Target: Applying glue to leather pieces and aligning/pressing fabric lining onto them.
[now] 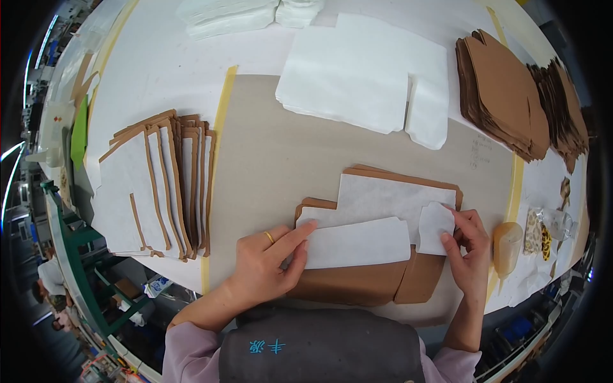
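A white sheet [357, 244] lies over a stack of brown cut pieces [351, 285] in front of me. The sheet's near part is folded back, so the brown shows along the near edge, and a narrow flap stands apart at its right. My left hand [268, 262], with a ring on one finger, is closed in a pinch at the sheet's left corner. My right hand [469, 249] pinches the small right flap [435, 223] between thumb and fingers. The sheet's far part rests flat on the brown.
White-faced brown pieces [131, 191] lie fanned at the left. A stack of white sheets [364, 70] is at the far middle, brown stacks [501, 89] at the far right. An amber-coloured container [507, 242] stands right of my right hand. Yellow tape strips [220, 121] border the grey board [255, 159].
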Demonstrator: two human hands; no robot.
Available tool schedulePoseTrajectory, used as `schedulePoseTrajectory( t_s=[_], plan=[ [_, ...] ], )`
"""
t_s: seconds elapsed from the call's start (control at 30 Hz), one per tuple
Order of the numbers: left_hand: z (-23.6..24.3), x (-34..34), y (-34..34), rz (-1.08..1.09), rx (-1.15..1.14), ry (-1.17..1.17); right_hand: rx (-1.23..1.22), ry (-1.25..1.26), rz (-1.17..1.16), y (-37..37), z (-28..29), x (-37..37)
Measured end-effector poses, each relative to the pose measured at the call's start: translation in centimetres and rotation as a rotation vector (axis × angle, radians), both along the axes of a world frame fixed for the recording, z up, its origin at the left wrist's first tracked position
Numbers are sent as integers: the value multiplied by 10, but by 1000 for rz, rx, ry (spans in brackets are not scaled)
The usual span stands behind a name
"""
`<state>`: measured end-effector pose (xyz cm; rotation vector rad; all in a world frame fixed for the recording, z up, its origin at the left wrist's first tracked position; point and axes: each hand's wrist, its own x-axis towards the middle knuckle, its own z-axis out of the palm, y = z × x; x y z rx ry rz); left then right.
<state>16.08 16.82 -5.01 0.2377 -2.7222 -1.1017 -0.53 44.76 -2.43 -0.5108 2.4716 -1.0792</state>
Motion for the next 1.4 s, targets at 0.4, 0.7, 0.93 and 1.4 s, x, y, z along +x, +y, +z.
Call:
schedulePoseTrajectory(
  t_s=[0.4, 0.7, 0.93, 1.4],
  plan=[
    [0, -2, 0, 19, -9, -12, -13, -12, -7, -1, 1, 0],
    [5, -3, 0, 68, -18, -67, -20, -8, -3, -1, 2, 0],
    [22, -33, 5, -294, -234, -120, -29, 6, -18, 3, 2, 0],
    [13, -53, 6, -415, -359, -119, -67, -36, 10, 3, 3, -1]
  ],
)
